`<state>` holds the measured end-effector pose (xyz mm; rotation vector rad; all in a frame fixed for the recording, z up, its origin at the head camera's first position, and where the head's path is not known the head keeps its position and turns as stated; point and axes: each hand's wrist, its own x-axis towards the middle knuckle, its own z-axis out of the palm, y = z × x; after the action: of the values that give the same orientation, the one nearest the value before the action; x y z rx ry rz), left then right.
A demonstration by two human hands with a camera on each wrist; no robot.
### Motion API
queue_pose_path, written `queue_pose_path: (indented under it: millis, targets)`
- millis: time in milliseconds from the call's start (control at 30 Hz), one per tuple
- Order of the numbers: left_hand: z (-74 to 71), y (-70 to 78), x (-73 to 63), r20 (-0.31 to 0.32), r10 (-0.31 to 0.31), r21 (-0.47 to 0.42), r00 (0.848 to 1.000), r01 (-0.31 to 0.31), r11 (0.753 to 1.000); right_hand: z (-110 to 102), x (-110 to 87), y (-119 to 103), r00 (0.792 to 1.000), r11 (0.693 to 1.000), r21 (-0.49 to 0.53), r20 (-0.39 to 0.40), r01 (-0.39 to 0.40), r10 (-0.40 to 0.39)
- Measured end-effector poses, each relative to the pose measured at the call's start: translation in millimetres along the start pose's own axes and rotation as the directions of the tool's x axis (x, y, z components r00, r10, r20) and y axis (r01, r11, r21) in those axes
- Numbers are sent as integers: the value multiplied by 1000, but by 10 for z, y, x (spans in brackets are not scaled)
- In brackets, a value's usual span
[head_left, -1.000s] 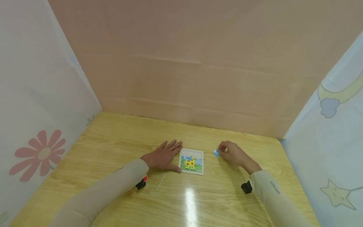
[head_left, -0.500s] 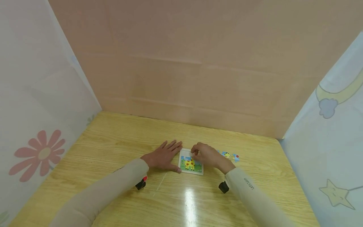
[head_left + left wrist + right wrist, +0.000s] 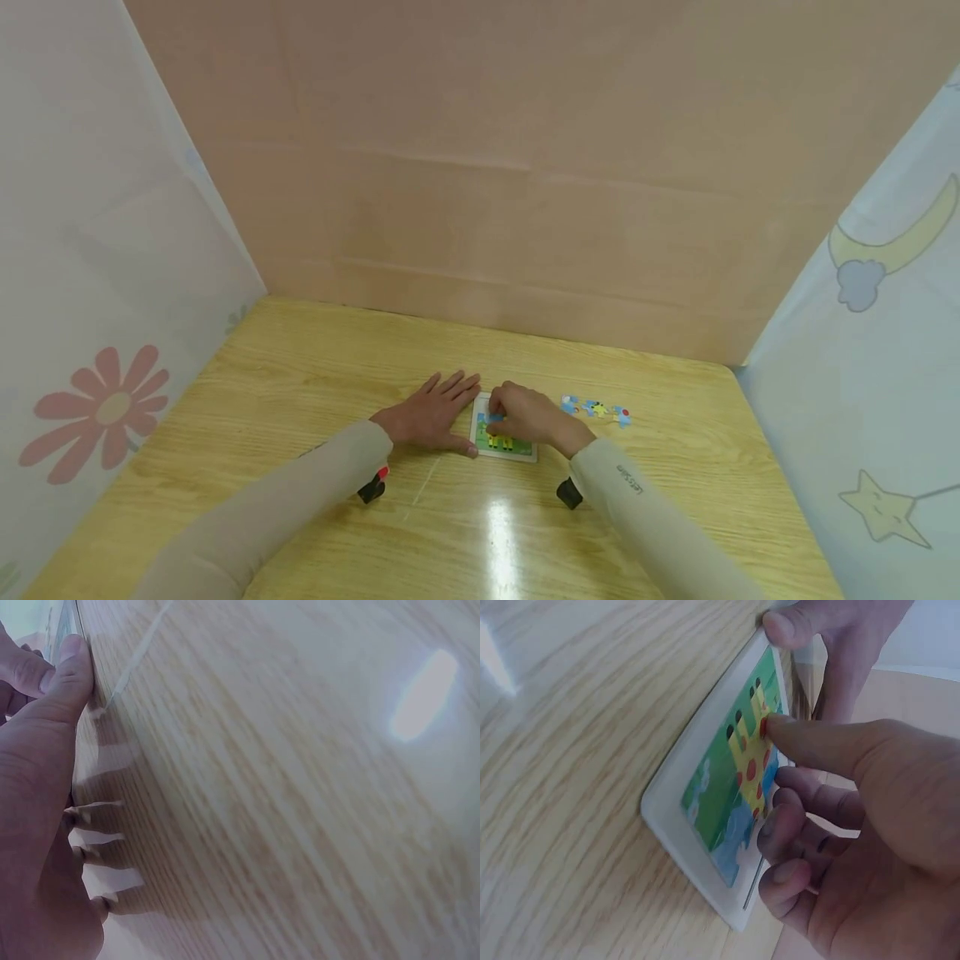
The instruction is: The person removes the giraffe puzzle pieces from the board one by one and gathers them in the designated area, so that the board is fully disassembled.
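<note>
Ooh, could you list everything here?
Table: one, yellowish wood, lower view
Puzzle: one, white-framed and multicoloured, mid-table
Pieces: at least three, multicoloured, right of puzzle
Backdrop: one, tan, behind table
Sheets: two, whitish, both sides
Flower: one, red, left sheet
Moon, star: one each, yellow, right sheet
Cloud: one, lavender, right sheet
Sleeves: two, beige, lower view
Wrist devices: two, mostly black, sleeve ends
Left hand: one, bare, puzzle's left edge
Right hand: one, bare, over puzzle
</note>
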<state>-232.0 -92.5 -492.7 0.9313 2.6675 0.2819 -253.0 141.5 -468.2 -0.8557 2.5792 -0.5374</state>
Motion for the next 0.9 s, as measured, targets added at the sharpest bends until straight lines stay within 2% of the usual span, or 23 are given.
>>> queue_pose_path:
  millis: [300,500,700,900]
  targets:
    - [-5,-2,-11,1,1,-5,1000,-1,1000,-4,36,-37,999,997,71,44,-24,21]
    - [-10,-2,-4,-5,7,-9,1000,-7,1000,-12,21,-57,999,995,101,48,-11,7]
    - [-14,-18,-5,-3,9,-23,1000,-9,1000,7,-16,-77,1000,1000,28,20,-13,12]
    - [-9,-25,-18,6,-1,-29,1000,2,1000,34,-5,-104,999,999,-25,35,-31,32]
